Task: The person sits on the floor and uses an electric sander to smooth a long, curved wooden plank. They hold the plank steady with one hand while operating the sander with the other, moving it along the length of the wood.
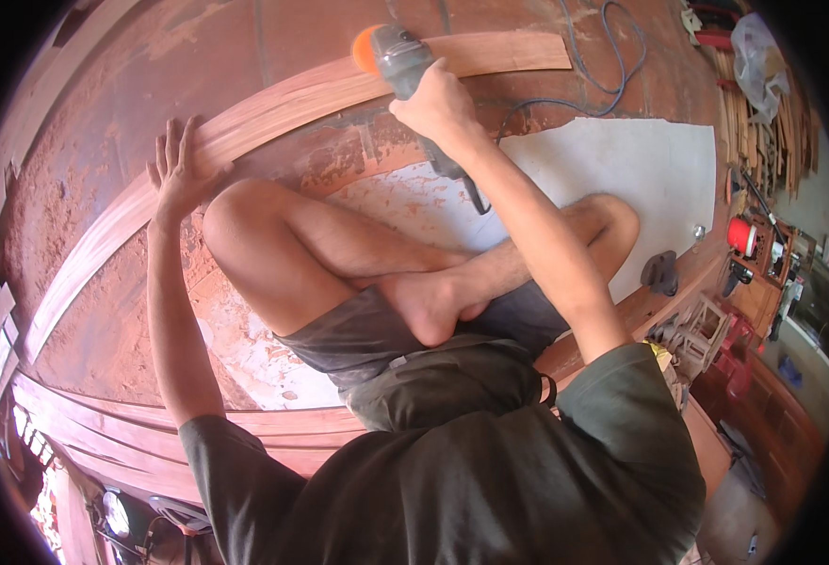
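Observation:
A long reddish wooden plank (292, 105) lies across the floor in front of my crossed legs, bending with the lens from lower left to upper right. My right hand (438, 105) is wrapped round the dark body of an angle grinder (405, 61). Its orange disc (367, 49) meets or hovers just over the plank; I cannot tell which. The grinder's rear end sticks out below my palm, with a cord leaving it. My left hand (181, 174) rests on the plank further left, fingers stretched out and spread, holding nothing.
A dark cord (612, 89) loops over the dusty floor at upper right. I sit on a pale sheet (612, 155). More planks (122, 428) lie at lower left. Stacked wood strips (758, 141), a red spool (741, 235) and a small dark object (659, 273) are on the right.

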Motion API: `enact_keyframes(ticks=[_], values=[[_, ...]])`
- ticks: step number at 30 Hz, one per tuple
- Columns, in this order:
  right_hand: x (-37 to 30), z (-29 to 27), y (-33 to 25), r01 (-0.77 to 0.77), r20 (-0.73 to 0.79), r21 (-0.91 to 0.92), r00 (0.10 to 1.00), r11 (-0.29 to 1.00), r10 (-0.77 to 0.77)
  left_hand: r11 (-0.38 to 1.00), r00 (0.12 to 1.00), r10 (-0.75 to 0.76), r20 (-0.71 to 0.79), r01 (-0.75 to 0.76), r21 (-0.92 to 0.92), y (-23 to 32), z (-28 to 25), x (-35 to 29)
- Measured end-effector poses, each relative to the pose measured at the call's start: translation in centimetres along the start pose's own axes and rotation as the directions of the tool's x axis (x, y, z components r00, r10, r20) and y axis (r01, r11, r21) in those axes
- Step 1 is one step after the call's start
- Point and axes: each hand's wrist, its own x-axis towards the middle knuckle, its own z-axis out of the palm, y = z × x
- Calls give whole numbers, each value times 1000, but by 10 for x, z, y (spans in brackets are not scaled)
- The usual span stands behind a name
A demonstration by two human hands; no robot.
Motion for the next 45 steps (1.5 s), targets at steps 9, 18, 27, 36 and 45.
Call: enact_keyframes(ticks=[9, 18, 27, 36, 45], values=[[6, -13, 25, -58, -20, -14, 998, 998, 57, 1000, 1000, -15, -10, 15, -26, 4, -4, 2], [17, -9, 13, -48, -77, -2, 996, 999, 47, 1000, 997, 2, -73, -4, -25, -4, 11, 5], [3, -10, 13, -38, -73, -54, 997, 998, 34, 997, 982, 64, -175, -71, -33, -12, 18, 1], [-14, 3, 19, 53, -35, -37, 998, 998, -54, 999, 984, 20, -177, -25, -29, 2, 15, 4], [-9, -1, 25, -25, -43, -60, 999, 998, 22, 998, 973, 37, -229, -49, -46, -3, 20, 5]])
